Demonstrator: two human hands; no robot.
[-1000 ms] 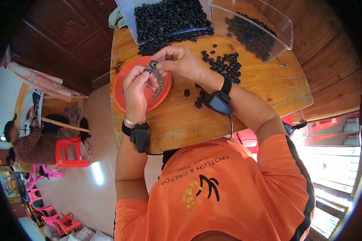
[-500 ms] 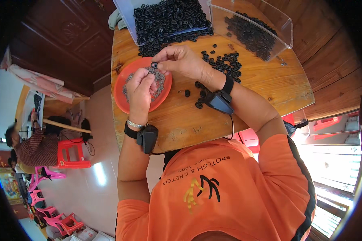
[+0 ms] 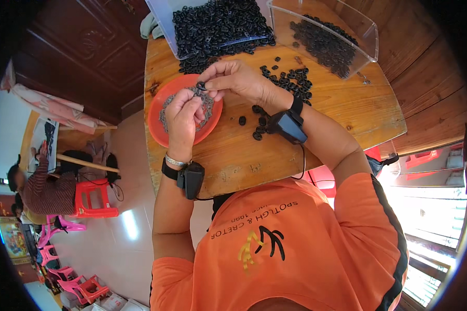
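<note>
Above an orange bowl (image 3: 156, 122) my two hands meet, fingertip to fingertip. A small black oval piece with a hole (image 3: 201, 85) is pinched between the thumb and forefinger of my right hand (image 3: 239, 80). My left hand (image 3: 181, 115) is closed in a pinch just below that piece; what its fingertips hold is too small and hidden to tell. Many small grey screw-like pieces (image 3: 208, 110) fill the bowl under my hands. Right of my right hand lies a loose pile of black oval pieces (image 3: 294, 82) on the wooden table (image 3: 233, 155).
A pale bin (image 3: 163, 26) spills black pieces onto the table's far side. A clear tray (image 3: 374, 44) with more black pieces stands far right. Some strays, including one black piece (image 3: 242, 121), lie near my right wrist. At left, another person sits on a red stool (image 3: 96, 199).
The black piece and my right fingertips have shifted very slightly, the piece tilting a little. Both hands stay over the bowl. The other person's hand at left has moved.
</note>
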